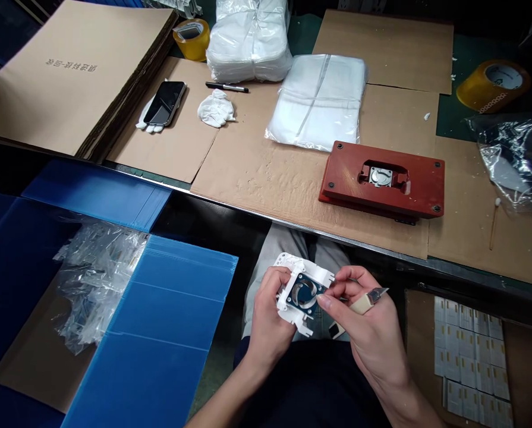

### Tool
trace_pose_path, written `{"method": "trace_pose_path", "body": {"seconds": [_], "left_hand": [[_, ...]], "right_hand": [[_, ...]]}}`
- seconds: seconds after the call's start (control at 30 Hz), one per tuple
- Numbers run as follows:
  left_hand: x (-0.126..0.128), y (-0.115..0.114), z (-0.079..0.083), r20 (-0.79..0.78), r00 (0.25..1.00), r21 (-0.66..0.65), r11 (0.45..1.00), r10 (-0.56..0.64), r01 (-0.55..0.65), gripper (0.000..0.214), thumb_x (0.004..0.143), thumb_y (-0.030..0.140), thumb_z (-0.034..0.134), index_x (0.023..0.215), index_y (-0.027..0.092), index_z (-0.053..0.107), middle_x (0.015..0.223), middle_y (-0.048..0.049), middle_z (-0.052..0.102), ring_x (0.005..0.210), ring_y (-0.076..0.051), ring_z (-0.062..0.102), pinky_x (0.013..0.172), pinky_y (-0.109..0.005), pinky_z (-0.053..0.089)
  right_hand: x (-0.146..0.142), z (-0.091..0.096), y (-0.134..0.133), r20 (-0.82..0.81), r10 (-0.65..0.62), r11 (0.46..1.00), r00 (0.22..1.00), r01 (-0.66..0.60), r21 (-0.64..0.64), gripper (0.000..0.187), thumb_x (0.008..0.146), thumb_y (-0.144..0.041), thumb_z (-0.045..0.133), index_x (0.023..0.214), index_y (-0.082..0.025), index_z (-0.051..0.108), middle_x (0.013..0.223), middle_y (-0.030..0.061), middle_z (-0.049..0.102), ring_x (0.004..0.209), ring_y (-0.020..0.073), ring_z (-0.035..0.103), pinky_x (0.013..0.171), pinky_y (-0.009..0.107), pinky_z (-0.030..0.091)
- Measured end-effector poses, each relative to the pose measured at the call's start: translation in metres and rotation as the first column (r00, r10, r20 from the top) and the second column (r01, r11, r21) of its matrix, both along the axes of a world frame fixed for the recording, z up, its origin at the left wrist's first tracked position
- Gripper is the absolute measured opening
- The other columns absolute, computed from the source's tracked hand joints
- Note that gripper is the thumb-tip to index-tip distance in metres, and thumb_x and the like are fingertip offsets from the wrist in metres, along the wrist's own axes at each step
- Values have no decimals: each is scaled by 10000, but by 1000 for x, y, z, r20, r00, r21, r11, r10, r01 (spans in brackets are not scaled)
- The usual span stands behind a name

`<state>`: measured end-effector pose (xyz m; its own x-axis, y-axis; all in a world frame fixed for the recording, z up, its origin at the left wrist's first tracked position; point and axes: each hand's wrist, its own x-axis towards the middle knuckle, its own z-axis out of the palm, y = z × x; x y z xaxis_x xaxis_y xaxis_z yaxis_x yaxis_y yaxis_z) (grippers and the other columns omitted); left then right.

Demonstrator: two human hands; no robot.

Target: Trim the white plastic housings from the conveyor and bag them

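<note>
Over my lap, my left hand [269,315] is closed around the left side of a white plastic housing [291,261] with clips and tabs along its edges. At its centre is a dark blue square plate [296,304] with a round opening and curved grey parts inside. My right hand [375,330] grips a utility knife [362,304] with a beige handle, its blade pointing up and right, away from the housing. The right thumb and fingertips touch the housing's right edge. Palm and fingers hide part of the knife's handle.
Ahead, on the cardboard-covered bench, lies a red fixture [381,205] with a metal piece in its recess. Behind it are wrapped white bags [319,101], tape rolls [493,86] and a phone [165,104]. A blue box [167,297] stands left; several white parts [471,356] lie right.
</note>
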<state>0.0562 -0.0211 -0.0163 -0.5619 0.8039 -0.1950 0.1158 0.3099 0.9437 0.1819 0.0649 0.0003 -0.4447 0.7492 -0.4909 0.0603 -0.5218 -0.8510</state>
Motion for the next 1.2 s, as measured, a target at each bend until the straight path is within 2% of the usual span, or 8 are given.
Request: {"method": "trace_pose_path", "body": {"seconds": [0.63,0.8,0.97,1.1,1.2], "left_hand": [[0,0,-1,-36,999,6,1000,-1,2,127,838,154,651,847,217,541,1006,-29,567,904,-196,584,777,-323,451],[1,-1,-1,-37,999,12,1000,2,-2,129,835,158,651,836,220,538,1011,-31,576,896,-199,583,764,-323,451],[2,0,-2,-22,1000,6,1000,3,-3,127,822,146,647,840,219,545,1019,-32,579,933,-207,585,775,-319,450],[0,2,-3,110,993,-2,999,51,-51,156,793,172,697,820,219,551,976,-25,589,890,-205,590,772,-324,462],[-2,2,-3,348,928,-27,991,133,-132,264,733,208,790,919,230,605,941,-21,637,866,-215,614,800,-354,501]], "right_hand": [[1,0,3,51,27,1000,998,-28,14,351,776,-312,841,1023,-242,603,739,-43,662,671,113,618,640,211,496],[3,-3,5,21,47,997,999,-46,-59,375,782,-323,837,1052,-228,593,723,-43,623,669,110,577,642,213,470],[1,-4,4,-1,27,993,1000,-27,-114,364,783,-307,834,1048,-234,595,698,-56,578,624,88,508,545,180,378],[3,-5,4,9,40,998,999,-40,-38,341,813,-338,804,1086,-234,629,709,-40,588,597,97,493,517,194,367],[19,-14,11,70,-81,993,994,74,94,356,797,-364,808,1096,-216,684,811,19,670,653,145,574,550,234,442]]}}
